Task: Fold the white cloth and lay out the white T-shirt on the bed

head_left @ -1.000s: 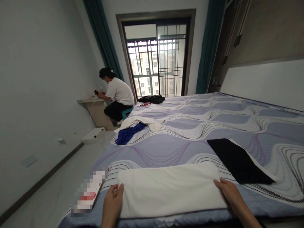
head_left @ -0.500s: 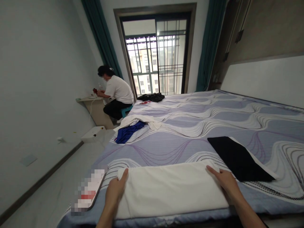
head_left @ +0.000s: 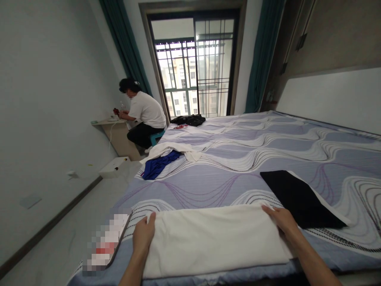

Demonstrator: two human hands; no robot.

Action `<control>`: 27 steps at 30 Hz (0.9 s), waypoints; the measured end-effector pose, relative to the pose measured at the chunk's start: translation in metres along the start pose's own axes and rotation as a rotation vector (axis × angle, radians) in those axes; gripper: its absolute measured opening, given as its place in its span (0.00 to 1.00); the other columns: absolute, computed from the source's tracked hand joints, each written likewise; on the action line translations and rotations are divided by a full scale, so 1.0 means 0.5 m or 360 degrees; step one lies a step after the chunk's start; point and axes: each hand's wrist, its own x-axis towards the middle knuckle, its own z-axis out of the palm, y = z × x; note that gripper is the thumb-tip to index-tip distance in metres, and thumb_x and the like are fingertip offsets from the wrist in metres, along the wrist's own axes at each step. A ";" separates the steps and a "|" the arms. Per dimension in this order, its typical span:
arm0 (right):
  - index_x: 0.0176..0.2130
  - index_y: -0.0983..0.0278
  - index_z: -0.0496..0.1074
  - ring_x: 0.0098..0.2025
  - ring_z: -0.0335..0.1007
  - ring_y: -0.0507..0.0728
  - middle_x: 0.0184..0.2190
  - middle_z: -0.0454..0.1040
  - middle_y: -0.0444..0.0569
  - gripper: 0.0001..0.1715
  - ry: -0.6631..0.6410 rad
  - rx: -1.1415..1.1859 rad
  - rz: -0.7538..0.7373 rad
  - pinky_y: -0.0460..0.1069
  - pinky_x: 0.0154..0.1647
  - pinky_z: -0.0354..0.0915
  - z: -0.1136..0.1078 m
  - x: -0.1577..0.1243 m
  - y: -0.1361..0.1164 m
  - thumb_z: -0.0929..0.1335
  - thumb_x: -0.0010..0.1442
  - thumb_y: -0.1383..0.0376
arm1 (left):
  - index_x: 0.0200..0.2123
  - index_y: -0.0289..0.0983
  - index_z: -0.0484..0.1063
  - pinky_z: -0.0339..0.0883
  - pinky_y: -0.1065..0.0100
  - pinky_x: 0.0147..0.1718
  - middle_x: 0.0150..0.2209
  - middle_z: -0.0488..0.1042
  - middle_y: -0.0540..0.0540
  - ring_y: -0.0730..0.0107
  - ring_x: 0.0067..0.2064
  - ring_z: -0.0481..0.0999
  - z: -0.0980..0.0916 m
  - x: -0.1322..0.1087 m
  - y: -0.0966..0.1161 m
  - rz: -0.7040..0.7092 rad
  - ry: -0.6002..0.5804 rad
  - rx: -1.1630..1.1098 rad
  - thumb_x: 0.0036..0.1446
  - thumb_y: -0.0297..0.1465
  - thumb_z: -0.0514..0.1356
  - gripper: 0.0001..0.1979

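Note:
A white cloth [head_left: 214, 240], folded into a long flat rectangle, lies along the near edge of the bed. My left hand [head_left: 143, 233] is closed on its left end, the thumb near the upper corner and the other fingers mostly hidden. At the opposite end, my right hand [head_left: 282, 221] grips the far right corner, with the thumb on top and the fingers out of sight at the side or beneath. Just beyond my right hand rests a flat black piece [head_left: 300, 198] with a white strip along one edge.
The bed [head_left: 205, 186] has a patterned sheet. A pixelated flat object [head_left: 108, 240] sits at its left near corner. Farther back lie a blue garment [head_left: 160, 163], a white garment [head_left: 169, 148] and black items [head_left: 193, 120]. A person [head_left: 145, 111] sits at a small table [head_left: 119, 135].
My left hand has shifted slightly left along the cloth's end, and my right hand slightly right. The cloth stays in nearly the same place; the view has moved a little.

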 end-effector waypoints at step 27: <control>0.68 0.60 0.50 0.71 0.35 0.65 0.70 0.46 0.51 0.36 0.0064 -0.1129 -0.0710 0.70 0.66 0.31 0.083 -0.105 -0.069 0.54 0.67 0.49 | 0.65 0.41 0.55 0.46 0.47 0.64 0.69 0.52 0.44 0.50 0.70 0.49 0.060 -0.011 0.035 0.1083 -0.0252 0.0964 0.64 0.43 0.42 0.29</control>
